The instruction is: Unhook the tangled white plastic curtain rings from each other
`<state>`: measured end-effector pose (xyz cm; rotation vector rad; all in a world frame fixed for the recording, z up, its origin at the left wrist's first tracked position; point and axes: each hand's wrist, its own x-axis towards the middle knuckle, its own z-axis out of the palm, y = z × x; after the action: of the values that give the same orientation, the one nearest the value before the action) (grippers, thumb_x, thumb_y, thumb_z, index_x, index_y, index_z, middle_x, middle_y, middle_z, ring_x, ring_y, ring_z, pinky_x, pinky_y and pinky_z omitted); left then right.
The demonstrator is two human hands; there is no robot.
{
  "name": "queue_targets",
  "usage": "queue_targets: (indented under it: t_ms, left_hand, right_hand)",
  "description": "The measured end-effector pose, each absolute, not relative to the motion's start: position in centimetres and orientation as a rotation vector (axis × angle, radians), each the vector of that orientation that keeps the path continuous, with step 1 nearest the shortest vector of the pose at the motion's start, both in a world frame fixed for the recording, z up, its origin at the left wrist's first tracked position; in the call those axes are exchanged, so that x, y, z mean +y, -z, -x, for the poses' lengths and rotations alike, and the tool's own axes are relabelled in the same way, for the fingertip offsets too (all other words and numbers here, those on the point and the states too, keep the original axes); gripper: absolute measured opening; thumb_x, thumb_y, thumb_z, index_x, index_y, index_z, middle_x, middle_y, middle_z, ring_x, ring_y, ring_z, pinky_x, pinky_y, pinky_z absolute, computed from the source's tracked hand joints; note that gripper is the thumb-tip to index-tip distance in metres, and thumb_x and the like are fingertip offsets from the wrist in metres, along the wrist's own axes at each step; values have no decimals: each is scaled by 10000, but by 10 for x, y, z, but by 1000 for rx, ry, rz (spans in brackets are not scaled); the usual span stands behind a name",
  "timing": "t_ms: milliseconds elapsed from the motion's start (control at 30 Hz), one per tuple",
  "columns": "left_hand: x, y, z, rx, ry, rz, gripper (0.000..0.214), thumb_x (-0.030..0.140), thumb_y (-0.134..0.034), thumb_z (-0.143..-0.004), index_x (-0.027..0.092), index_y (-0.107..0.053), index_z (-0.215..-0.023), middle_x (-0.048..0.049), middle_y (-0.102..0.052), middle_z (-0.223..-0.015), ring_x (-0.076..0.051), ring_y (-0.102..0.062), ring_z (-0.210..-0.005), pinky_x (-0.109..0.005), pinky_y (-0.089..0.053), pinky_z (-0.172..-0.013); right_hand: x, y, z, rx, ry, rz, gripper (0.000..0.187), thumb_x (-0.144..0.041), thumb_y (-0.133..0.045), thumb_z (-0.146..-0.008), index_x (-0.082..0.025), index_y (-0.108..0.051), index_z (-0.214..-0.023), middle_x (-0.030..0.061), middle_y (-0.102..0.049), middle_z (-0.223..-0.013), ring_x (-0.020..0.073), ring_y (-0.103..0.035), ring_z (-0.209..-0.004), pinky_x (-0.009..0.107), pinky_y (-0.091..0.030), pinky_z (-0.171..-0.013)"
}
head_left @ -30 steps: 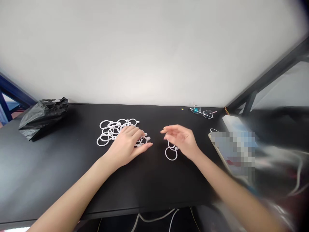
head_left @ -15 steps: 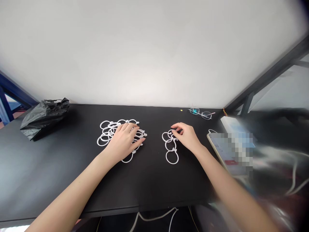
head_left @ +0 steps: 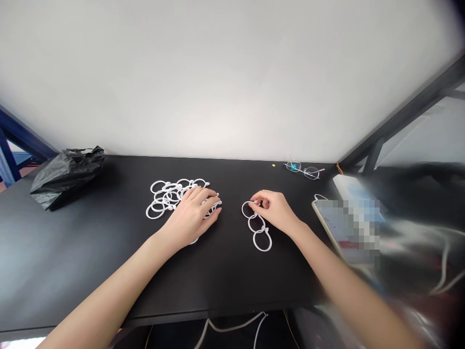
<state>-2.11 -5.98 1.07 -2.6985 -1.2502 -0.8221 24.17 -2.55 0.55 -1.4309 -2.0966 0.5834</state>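
Note:
A pile of white plastic curtain rings (head_left: 170, 195), each with a small eyelet, lies on the black table left of the middle. My left hand (head_left: 194, 211) rests palm down over the right part of this pile, its fingers loosely spread, hiding several rings. To the right, three white curtain rings (head_left: 255, 232) overlap in a slanting row. At the top one, my right hand (head_left: 274, 209) pinches the edge near the eyelet between thumb and forefinger, while its other fingers curl in.
A crumpled black plastic bag (head_left: 69, 174) stands at the left. Wire-framed glasses (head_left: 302, 170) and a tiny yellow bit (head_left: 273, 165) lie near the wall. At the right are a phone (head_left: 330, 218), a white box (head_left: 345, 186) and blurred cables (head_left: 443, 257).
My right hand has moved slightly left and down. The right-hand rings have spread into a slanted row, the lowest shifting right and nearer. My left hand has slid slightly right over the pile.

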Motion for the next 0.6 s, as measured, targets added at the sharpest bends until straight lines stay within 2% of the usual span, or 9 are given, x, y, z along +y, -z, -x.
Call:
queue_targets:
  t_ms: [100,200,267,400,500,600]
  left_hand:
    - [-64,-12,17,-1194,856,2733,206,221,-487,-966,153,-584,-1134,-112,-630,-1089,-243,-574,-981,-427,-452,-909]
    - [-69,-13,10,-1104,868,2784,377,300,-537,-956,158,-489,-1302,-115,-616,-1111,-242,-568,-992,-416,-456,-903]
    - [-73,-12,5,-1028,847,2845,454,357,-564,-942,165,-456,-1339,-97,-626,-1052,-233,-569,-945,-405,-468,-874]
    - [-80,-11,-3,-1030,867,2880,318,349,-549,-950,133,-534,-1183,-67,-634,-897,-210,-569,-833,-376,-485,-794]
    - [-82,-11,-5,-1049,882,2849,178,292,-523,-965,138,-573,-1037,-66,-638,-867,-207,-578,-819,-369,-483,-776]
    - [-80,-11,-5,-1056,862,2844,138,259,-501,-974,150,-585,-953,-59,-641,-853,-200,-583,-810,-360,-480,-777]
  right_hand:
    - [-29,-5,-236,-1952,-533,1337,145,-297,-666,-825,-179,-709,-753,3,-625,-625,107,-504,-516,238,-395,-508]
    - [-37,-5,-226,-1871,-579,1202,178,-320,-668,-837,-169,-726,-760,17,-648,-622,108,-504,-493,239,-389,-475]
    - [-44,-6,-219,-1918,-660,1093,179,-303,-649,-857,-171,-742,-779,20,-662,-612,108,-510,-485,238,-393,-469]
    - [-54,-8,-211,-1968,-740,951,175,-266,-618,-881,-177,-757,-824,22,-681,-610,114,-535,-502,238,-414,-482]
    - [-56,-10,-210,-1919,-786,995,176,-291,-639,-873,-177,-760,-813,22,-680,-606,112,-532,-498,238,-414,-477]
    - [-57,-11,-209,-1889,-855,1034,183,-322,-658,-858,-178,-761,-810,23,-676,-605,113,-533,-502,239,-422,-478]
